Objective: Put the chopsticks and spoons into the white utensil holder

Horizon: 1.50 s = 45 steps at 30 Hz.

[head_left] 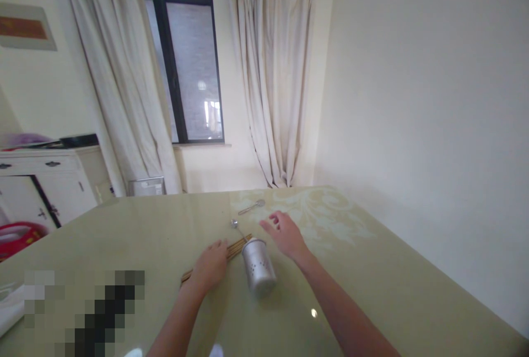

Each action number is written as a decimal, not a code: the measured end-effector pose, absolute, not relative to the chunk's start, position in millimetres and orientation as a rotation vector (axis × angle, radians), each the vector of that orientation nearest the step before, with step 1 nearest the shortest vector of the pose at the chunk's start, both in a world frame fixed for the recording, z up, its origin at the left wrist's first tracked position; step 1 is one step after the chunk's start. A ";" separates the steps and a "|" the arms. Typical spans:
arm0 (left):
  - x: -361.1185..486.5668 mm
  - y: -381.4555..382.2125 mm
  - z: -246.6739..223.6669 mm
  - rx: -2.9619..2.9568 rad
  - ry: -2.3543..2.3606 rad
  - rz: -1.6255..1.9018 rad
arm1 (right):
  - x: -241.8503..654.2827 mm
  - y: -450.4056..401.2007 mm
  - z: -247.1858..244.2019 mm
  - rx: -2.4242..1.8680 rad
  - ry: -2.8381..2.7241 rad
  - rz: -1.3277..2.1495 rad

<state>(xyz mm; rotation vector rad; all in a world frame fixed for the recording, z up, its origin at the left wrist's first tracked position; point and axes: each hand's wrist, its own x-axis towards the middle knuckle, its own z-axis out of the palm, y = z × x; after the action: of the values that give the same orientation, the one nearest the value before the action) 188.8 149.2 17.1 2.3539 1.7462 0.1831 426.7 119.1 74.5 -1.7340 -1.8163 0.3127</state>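
- Pale green tabletop [157,236] with a whitish floral print, cream fabric curtains [276,70] and a dark-framed window [192,70] beyond it
- Silver cylindrical metal canister with punched holes [259,269] sits mid-table, thin shiny metal utensil [235,223] poking past its far rim
- Brown wooden chopsticks [236,248] are bunched just left of the canister, left hand [211,263] over them, can't tell if it's pinching any tbh
- Right hand [285,233] is just right of the canister, thumb and fingers spread
- Silver round-headed metal spoon [251,207] lies beyond the canister

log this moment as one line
left hand: on thin brown wooden sticks; right hand: open, near silver cylindrical metal canister; silver metal spoon: beyond canister
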 end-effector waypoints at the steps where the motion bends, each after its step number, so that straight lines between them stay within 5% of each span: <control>1: 193.5 148.1 17.9 2.378 1.747 0.235 | 430.1 138.0 72.8 -1.723 -1.826 0.300; 5: 212.6 138.8 8.6 2.515 1.695 0.451 | 424.0 217.2 69.7 -1.571 -2.012 0.285; 11: 223.5 130.5 -6.6 2.518 1.536 0.294 | 389.5 286.7 35.1 -1.510 -2.141 0.276; 18: 223.8 129.3 -11.2 2.444 1.557 0.448 | 371.2 299.3 -9.5 -1.444 -2.299 0.251; 45: 226.4 125.0 -4.1 2.373 1.515 0.607 | 376.7 307.6 -13.6 -1.580 -2.167 -0.082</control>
<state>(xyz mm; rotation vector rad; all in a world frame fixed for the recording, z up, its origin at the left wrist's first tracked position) 226.4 125.0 -4.1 2.3730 1.5146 0.6073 376.7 307.6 -13.6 -1.5803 -2.1669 -0.0822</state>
